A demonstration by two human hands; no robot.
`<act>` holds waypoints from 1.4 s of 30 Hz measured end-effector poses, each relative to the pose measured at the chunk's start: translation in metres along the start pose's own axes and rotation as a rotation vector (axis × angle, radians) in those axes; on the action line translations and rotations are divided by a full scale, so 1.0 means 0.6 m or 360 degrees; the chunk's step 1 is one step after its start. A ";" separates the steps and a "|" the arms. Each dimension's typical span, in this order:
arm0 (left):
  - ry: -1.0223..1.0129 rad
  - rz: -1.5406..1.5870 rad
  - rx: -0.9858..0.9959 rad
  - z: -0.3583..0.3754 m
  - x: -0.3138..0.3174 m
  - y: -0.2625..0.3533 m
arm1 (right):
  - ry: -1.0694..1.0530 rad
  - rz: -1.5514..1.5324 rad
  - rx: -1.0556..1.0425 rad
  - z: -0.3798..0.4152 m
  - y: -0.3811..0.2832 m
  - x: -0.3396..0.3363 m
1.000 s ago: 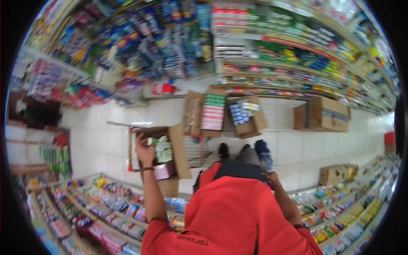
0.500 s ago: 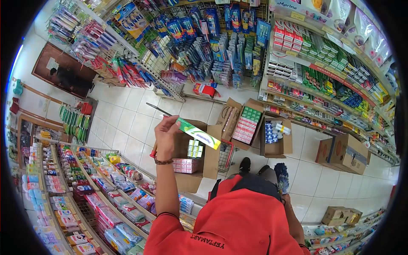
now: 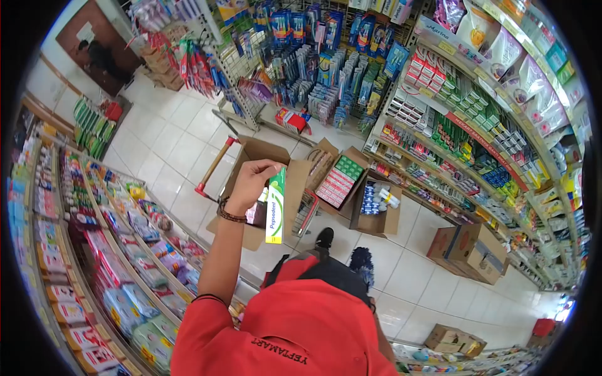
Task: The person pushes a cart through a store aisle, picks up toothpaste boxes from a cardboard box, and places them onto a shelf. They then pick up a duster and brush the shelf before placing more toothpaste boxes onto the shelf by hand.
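My left hand (image 3: 254,178) is closed on the upper end of a green, white and yellow Pepsodent toothpaste box (image 3: 274,210), which hangs nearly upright. Below it is an open cardboard box (image 3: 266,147) in a shopping cart with a red handle (image 3: 216,164); my arm and the toothpaste box partly hide its contents. At my right side, the blue fluffy head of a duster (image 3: 362,260) sticks out past my body. Only a sliver of my right hand (image 3: 374,303) shows behind it, most of it hidden by my red shirt.
Open cartons of green and pink boxes (image 3: 343,178) and blue-white packs (image 3: 375,200) stand by the toothpaste shelves (image 3: 439,88). A closed carton (image 3: 470,250) sits on the tiles at right. Packed shelves (image 3: 113,250) run along the left. A person (image 3: 98,57) stands near a brown door.
My left hand has turned the toothpaste box from a slant to nearly upright and drawn it closer. My view has swung, and my right hand with the duster is more hidden behind my body.
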State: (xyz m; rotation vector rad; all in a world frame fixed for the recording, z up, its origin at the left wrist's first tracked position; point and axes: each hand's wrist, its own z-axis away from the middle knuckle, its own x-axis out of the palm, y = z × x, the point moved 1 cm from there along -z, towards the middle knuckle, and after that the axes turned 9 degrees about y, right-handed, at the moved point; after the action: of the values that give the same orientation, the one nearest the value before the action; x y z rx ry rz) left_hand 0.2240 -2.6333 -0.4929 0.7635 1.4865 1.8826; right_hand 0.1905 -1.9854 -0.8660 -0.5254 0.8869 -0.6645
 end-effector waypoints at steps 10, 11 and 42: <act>0.0408 -0.0074 -0.0122 0.189 -0.085 -0.059 | -0.0113 -0.0037 0.0086 0.120 -0.072 0.130; 0.0401 -0.0118 -0.0173 0.203 -0.098 -0.069 | -0.0095 -0.0048 0.0114 0.137 -0.065 0.134; 0.0099 0.0023 -0.0318 0.081 0.011 -0.143 | -0.0335 -0.0032 0.0230 0.193 0.266 0.247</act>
State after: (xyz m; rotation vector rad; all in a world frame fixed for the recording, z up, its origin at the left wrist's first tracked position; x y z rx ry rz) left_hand 0.2660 -2.5825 -0.5664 0.6292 1.3073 2.0457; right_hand 0.4039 -1.9656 -0.9886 -0.4653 0.6316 -0.6730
